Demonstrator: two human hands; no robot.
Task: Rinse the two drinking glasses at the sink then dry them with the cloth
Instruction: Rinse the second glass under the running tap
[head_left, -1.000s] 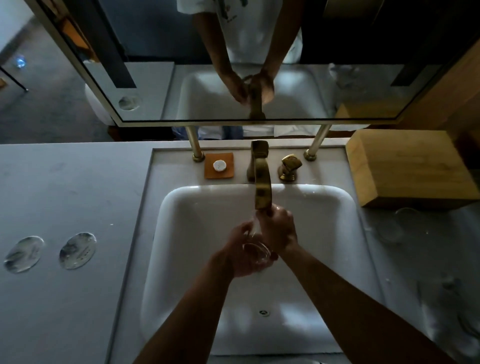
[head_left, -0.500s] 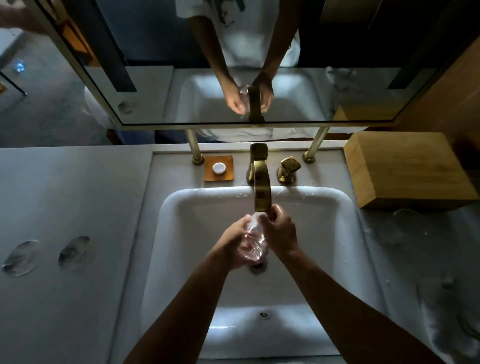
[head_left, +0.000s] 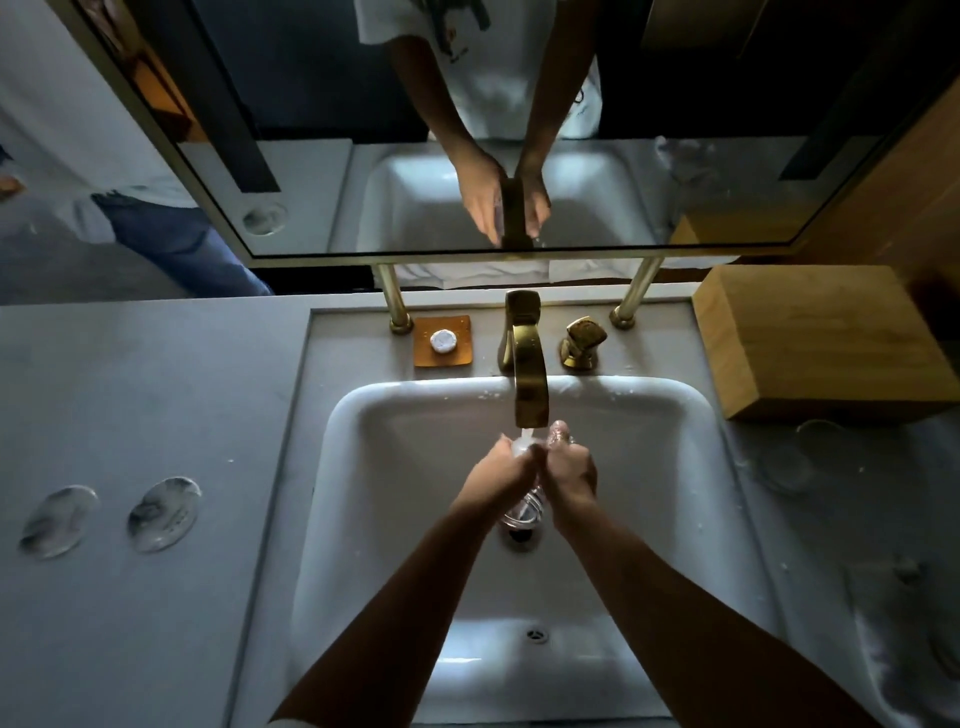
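A clear drinking glass (head_left: 522, 512) is held between both my hands over the white sink (head_left: 691, 415), just under the brass tap (head_left: 530, 384). Water runs from the spout onto the glass's far end. My left hand (head_left: 498, 470) grips the glass from the left and my right hand (head_left: 570, 467) grips it from the right, so most of it is hidden. A second clear glass (head_left: 787, 460) stands on the wet counter to the right of the sink. A pale cloth (head_left: 898, 654) lies on the counter at the near right.
A wooden box (head_left: 826, 343) sits at the back right. Behind the sink are the tap handle (head_left: 583, 343) and an orange soap dish (head_left: 443, 341). Two round clear discs (head_left: 163, 514) lie on the left counter. A mirror (head_left: 363, 197) hangs over the back.
The glass has been turned in my hands, from mouth facing up to lying lengthways under the stream. Both hands have shifted slightly toward the tap.
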